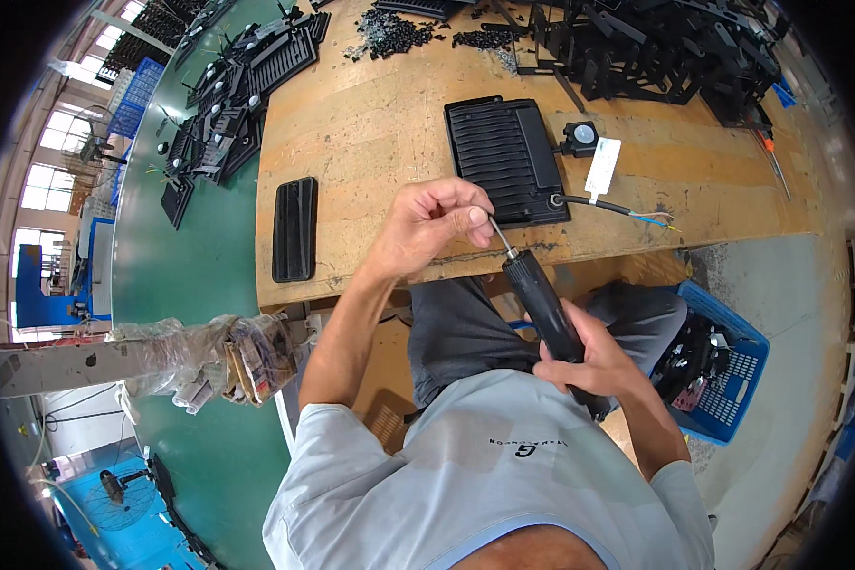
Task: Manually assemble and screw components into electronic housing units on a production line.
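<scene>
Finned floodlight housing (503,161), black, laid fins-up on the wooden bench (370,142) close to its front edge; all places below are taken from the housing. Black power screwdriver (544,309) held in front of it, between housing and body, slanted so that the driver bit (502,236) is pointed at its near edge. The driver's body is wrapped by the right hand (589,356), that grip closed round it. Left hand (432,228) placed at the housing's near left corner; thumb and forefinger drawn together, seemingly pinched on the bit's tip. Whether a screw is also held there cannot be told, the spot being covered by fingertips.

Risks, as judged:

- Fingertips could be scraped or twisted if the bit were set spinning inside that pinch.
- A small screw, if one is held, could be dropped over the edge in front of the housing were it released before being properly caught by the bit.
- Fins could be scored if the bit were pressed down at this slant and slipped.
- Power cable (608,204), led out from the housing's right side with wire ends (657,220) splayed, could be snagged by a sleeve and the housing dragged askew.
- Motion sensor (581,139), right of the housing, could be knocked and its pale lens scratched by a wide swing of the driver.
</scene>
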Demonstrator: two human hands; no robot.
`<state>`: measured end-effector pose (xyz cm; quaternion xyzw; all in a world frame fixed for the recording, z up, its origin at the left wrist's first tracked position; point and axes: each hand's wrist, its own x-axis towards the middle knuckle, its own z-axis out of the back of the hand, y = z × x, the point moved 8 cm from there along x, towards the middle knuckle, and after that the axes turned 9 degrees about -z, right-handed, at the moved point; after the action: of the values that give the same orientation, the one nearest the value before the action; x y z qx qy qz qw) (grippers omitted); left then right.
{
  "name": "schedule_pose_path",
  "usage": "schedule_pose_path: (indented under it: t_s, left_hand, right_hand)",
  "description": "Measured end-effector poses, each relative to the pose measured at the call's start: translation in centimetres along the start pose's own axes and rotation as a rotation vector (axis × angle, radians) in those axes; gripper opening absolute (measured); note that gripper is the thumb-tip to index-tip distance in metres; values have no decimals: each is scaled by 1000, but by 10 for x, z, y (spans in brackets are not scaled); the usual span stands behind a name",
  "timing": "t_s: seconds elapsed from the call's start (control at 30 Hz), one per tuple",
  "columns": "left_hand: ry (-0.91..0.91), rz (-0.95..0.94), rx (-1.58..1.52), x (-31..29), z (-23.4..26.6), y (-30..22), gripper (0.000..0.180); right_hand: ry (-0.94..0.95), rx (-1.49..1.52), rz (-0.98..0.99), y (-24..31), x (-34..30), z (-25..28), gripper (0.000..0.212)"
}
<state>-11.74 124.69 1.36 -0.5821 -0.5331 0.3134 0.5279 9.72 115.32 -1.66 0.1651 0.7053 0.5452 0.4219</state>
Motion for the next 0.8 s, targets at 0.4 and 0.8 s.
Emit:
schedule_pose_path:
  t_s: [0.4,0.8]
  left_hand:
    - [22,183,-204,11,-30,3,15]
    - [-71,-487,1405,206,85,-8,17]
  right_hand:
    - [-198,-97,112,1,1,-7,56]
    - [-187,-35,55,-18,-8,1,63]
